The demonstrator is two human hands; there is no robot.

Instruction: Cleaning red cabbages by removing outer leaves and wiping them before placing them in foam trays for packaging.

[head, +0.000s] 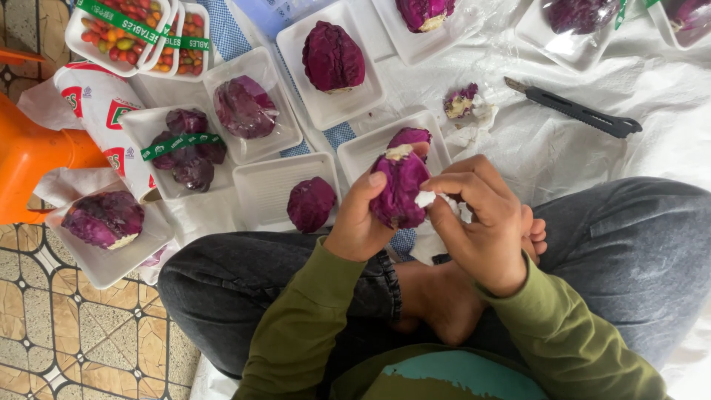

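Small red cabbage (400, 189) held up over the lap, just above the crossed legs, in front of an empty white foam tray (363, 152). Cut pale stem end points up and away. Left hand (359, 222) wraps it from the left, thumb on top near the stem, fingers closed around the body: firm grip. Right hand (481, 222) comes from the right, fingertips pinched on a loose outer leaf at a white torn spot on the head's right flank; fingers curled shut on that leaf.

Doing this well, as I judge it: keep the left grip steady and low on the head, peel with the right from the stem end down so the leaf comes off whole, don't dig nails into the good layers beneath. Turn the head in the left palm rather than regripping with the right.

Around: another trimmed cabbage (311, 204) lies at the edge of an empty tray beside the left knee. A bigger one (333, 55) sits on a tray further out. Wrapped trays of cabbages (244, 107) to the left. Trimmed scrap (463, 101) on the white sheet, black utility knife (574, 109) well apart to the right. Trays of small tomatoes (122, 30) top left. Orange stool (29, 152) at far left.
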